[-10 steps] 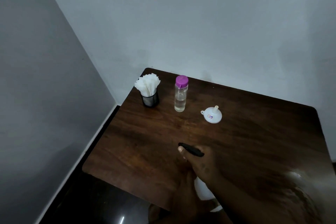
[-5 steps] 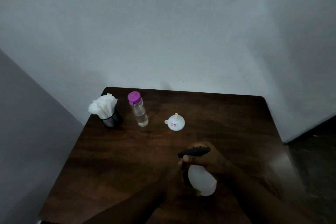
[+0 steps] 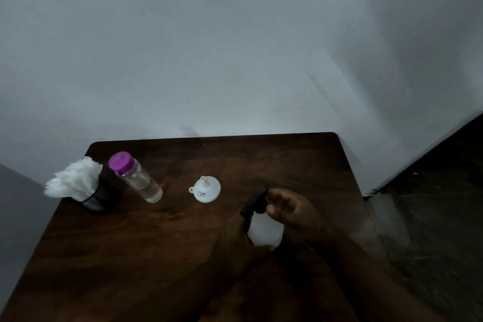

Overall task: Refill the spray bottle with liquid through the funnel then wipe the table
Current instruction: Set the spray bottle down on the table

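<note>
The spray bottle [image 3: 265, 231] is gripped at its top by the right hand [image 3: 290, 210]; the funnel [image 3: 206, 189] is seen at ten o'clock. How the left hand [image 3: 236, 248] is held cannot be told.

Bare right hand [image 3: 291, 213] and forearm [image 3: 366, 269]

Seen from the middle of the table [image 3: 300, 159]: the tissue holder [image 3: 100, 197] stands at ten o'clock, the capped bottle [image 3: 141, 183] just beside it at eleven, the funnel [image 3: 206, 191] at twelve, the spray bottle [image 3: 265, 230] at three.
</note>
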Tool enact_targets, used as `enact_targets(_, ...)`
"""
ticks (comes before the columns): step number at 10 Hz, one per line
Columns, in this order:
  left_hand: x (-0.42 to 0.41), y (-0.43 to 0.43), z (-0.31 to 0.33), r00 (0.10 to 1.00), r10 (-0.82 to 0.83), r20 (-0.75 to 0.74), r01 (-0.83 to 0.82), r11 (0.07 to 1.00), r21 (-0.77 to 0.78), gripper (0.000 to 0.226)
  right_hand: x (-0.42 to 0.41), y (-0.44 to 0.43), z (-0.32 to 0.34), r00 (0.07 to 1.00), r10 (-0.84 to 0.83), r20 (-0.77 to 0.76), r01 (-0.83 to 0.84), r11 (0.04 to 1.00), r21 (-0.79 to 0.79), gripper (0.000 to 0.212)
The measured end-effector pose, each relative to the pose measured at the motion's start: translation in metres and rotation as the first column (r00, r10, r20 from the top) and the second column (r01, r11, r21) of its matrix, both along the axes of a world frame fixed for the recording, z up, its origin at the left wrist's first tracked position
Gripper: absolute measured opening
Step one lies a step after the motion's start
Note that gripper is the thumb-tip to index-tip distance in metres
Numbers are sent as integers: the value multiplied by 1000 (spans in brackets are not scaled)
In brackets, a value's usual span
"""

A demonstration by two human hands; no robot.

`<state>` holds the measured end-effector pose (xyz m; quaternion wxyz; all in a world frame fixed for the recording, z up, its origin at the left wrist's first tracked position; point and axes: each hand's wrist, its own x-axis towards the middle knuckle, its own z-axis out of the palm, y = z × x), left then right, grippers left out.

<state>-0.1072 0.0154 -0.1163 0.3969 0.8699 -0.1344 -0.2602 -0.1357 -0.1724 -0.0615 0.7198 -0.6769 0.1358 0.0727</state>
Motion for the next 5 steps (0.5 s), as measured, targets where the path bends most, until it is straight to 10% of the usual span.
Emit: enact_targets(5,67,-71,-41,916,351,196,-350,936,-42,87,56,-18,-65,982,-188,-18,181,967,-177,55)
